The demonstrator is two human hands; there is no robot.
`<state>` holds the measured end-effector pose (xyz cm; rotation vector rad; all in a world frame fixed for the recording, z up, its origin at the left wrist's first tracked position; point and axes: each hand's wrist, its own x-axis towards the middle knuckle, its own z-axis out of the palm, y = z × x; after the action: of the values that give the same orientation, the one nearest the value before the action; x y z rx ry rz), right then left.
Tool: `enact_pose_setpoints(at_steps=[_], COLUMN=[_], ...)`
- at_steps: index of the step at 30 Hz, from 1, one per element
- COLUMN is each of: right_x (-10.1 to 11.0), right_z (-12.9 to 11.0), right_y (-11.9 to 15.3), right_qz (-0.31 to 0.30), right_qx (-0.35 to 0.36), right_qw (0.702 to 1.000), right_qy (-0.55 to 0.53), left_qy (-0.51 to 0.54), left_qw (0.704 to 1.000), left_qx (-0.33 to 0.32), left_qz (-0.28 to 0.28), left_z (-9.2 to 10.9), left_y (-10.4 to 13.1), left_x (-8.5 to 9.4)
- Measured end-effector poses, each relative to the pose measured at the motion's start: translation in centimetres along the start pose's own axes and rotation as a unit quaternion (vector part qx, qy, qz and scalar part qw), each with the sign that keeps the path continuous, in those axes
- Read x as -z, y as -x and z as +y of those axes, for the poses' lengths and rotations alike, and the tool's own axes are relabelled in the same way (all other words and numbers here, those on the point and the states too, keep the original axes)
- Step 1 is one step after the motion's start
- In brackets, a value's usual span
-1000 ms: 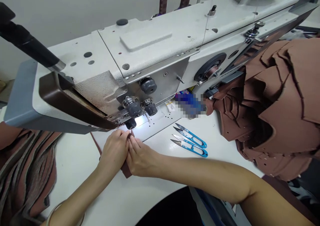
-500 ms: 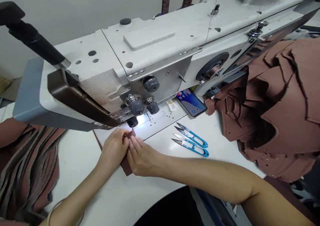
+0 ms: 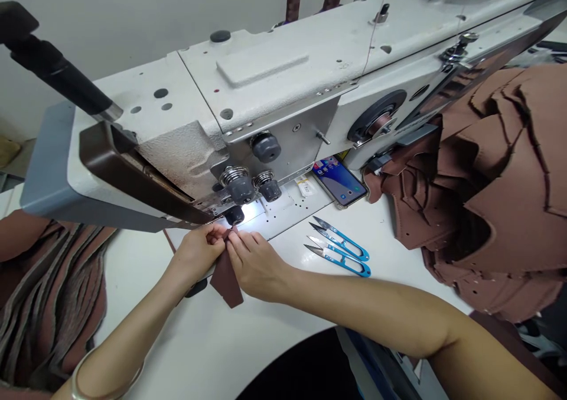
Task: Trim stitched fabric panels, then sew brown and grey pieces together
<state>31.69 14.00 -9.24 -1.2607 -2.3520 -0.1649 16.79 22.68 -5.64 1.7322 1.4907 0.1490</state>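
Note:
A brown leather-like piece (image 3: 227,279) hangs between my two hands, its wide end toward me and its narrow folded end close to the machine's needle area. My left hand (image 3: 200,251) pinches that piece from the left side. On the right, my right hand (image 3: 257,264) has its fingers pressed together on the same piece. Both hands sit just in front of the lit bed of a white sewing machine (image 3: 266,69). The needle itself is hidden behind a dark knob and the machine head.
Two blue-handled thread snips (image 3: 341,249) lie right of my hands. Behind them a phone (image 3: 340,181) with a lit screen rests by the machine. Brown cut pieces are heaped at the right (image 3: 522,199), and more are stacked at the left (image 3: 57,305).
Both hands have shifted slightly upward, the left also leftward. The brown piece has swung so more of its wide lower end shows between them.

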Motion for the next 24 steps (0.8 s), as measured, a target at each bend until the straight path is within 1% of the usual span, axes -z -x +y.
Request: enact_pose_setpoints(at_steps=[5,8,10,14,16,19,24], right_x=[-0.2,-0.3,-0.3,-0.3,-0.1,0.4,0.8], right_z=[-0.3,-0.4,-0.4,-0.3,-0.3,-0.6,-1.3], right_y=[0.3,0.4,0.4,0.4,0.4,0.8,1.6], right_qz=[0.015,0.007,0.009,0.024,0.026,0.026,0.087], right_qx=[-0.016,-0.022,-0.028,-0.041,-0.041,-0.026,0.026], right_qw=[1.0,1.0,1.0,0.999,0.999,0.999,0.994], right_qy=[0.019,0.012,-0.001,-0.004,0.01,0.039,0.058], left_qy=[-0.045,-0.097,-0.143,-0.24,-0.268,-0.294,-0.284], left_qw=[0.998,0.991,0.979,0.941,0.928,0.918,0.916], left_qx=[-0.026,-0.072,-0.118,-0.204,-0.229,-0.242,-0.261], left_qz=[0.023,0.054,0.081,0.121,0.122,0.107,0.113], left_z=[1.0,1.5,1.5,0.7,0.4,0.4,0.5], left_y=[0.9,1.6,2.1,2.9,3.1,3.2,3.4], left_x=[-0.1,-0.7,-1.3,-2.7,-3.1,-3.2,-3.2])
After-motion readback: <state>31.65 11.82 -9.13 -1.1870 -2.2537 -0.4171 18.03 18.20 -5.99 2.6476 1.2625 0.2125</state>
